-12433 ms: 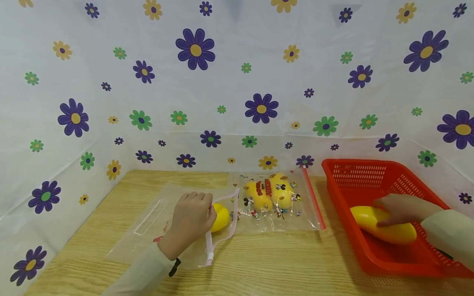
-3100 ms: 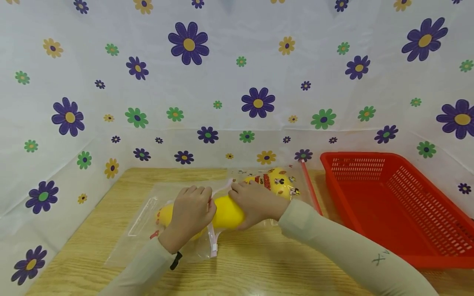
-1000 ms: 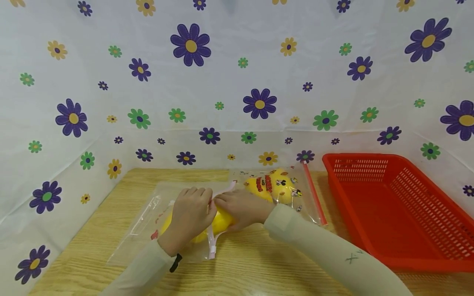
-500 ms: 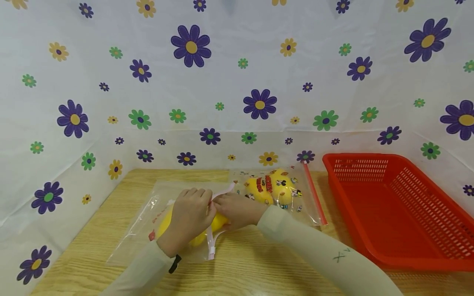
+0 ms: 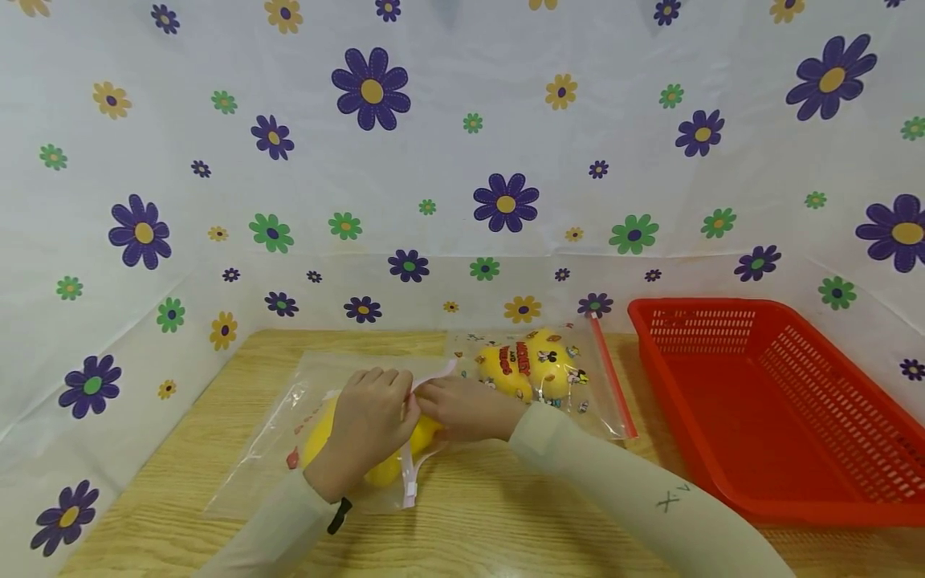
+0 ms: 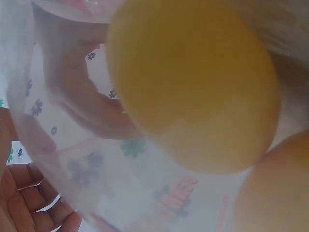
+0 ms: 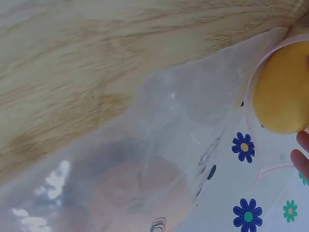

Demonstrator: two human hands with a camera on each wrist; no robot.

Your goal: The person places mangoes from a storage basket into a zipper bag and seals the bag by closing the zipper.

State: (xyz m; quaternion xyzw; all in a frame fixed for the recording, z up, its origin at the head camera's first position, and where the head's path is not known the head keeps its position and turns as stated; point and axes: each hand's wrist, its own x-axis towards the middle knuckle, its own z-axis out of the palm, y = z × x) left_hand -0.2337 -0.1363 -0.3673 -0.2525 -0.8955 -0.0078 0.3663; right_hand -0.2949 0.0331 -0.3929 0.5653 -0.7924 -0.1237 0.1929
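Note:
My left hand [image 5: 367, 417] grips the upper layer of a clear zip bag [image 5: 253, 466] at its pinkish zip edge, holding the mouth raised. At that mouth, my right hand [image 5: 470, 408] curls its fingers on the end of a smooth yellow mango-like fruit [image 5: 425, 434], most of which lies inside the bag. Another yellow fruit [image 5: 316, 440] shows through the plastic left of my left hand. Two rounded yellow ends fill the left wrist view, the larger one a fruit [image 6: 193, 87] behind film. The right wrist view catches a yellow fruit [image 7: 282, 92] with fingertips [image 7: 301, 162] beside it.
Behind my right hand lies a second zip bag [image 5: 596, 417] with a red zip strip and cartoon print, holding yellow fruits [image 5: 545, 361]. A red plastic basket [image 5: 711, 457] stands at the right. Flower-patterned sheeting [image 5: 433, 160] surrounds the wooden table [image 5: 491, 522].
Earlier my right hand held a yellow fruit in the basket. It then brought a fruit to the bag's mouth and pushed it leftward inside. My left hand has kept its hold on the bag.

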